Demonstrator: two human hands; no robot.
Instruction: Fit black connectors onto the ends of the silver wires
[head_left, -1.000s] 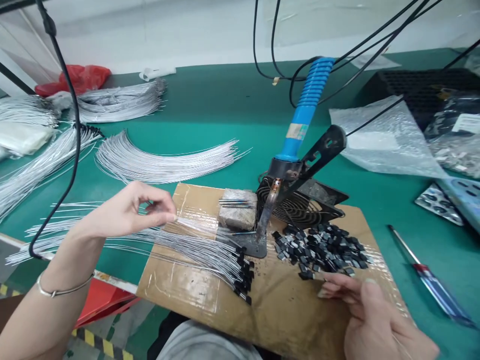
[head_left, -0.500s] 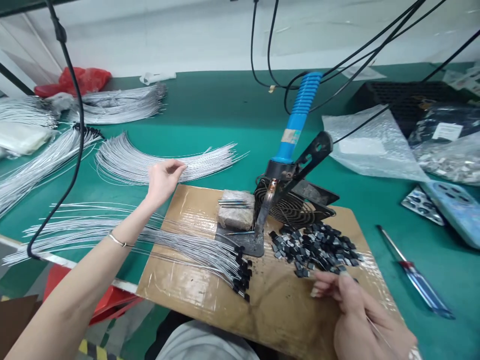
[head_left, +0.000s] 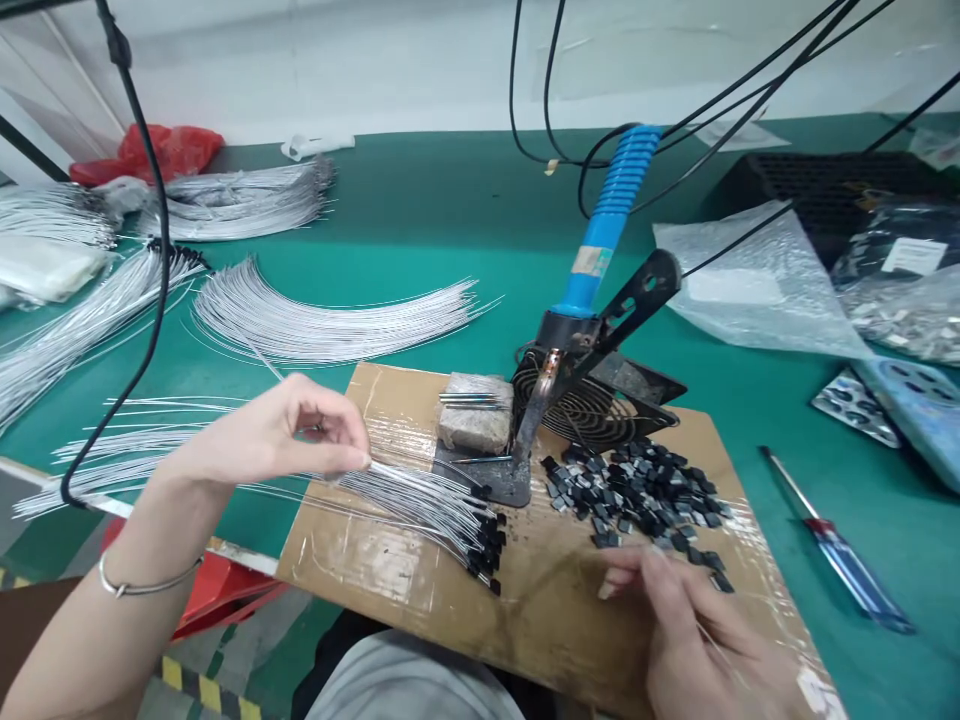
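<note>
My left hand hovers over the left edge of a cardboard board, with thumb and fingers pinched on a thin grey wire that slants up to the left behind it. Just below it lies a bundle of finished wires with black parts on their ends. My right hand is at the board's near right, fingers curled together by the front edge of a pile of small black parts. What those fingers hold is blurred. A blue-handled soldering iron leans in its stand, tip down beside a grey block.
Fans of loose grey wires spread over the green table to the left and back. A black cable hangs at the left. A screwdriver lies to the right, with plastic bags and a black tray behind it.
My left hand reached out to the fan of wires behind the board, then came back over the board's left edge holding one wire. My right hand stayed by the black parts and shifted slightly left.
</note>
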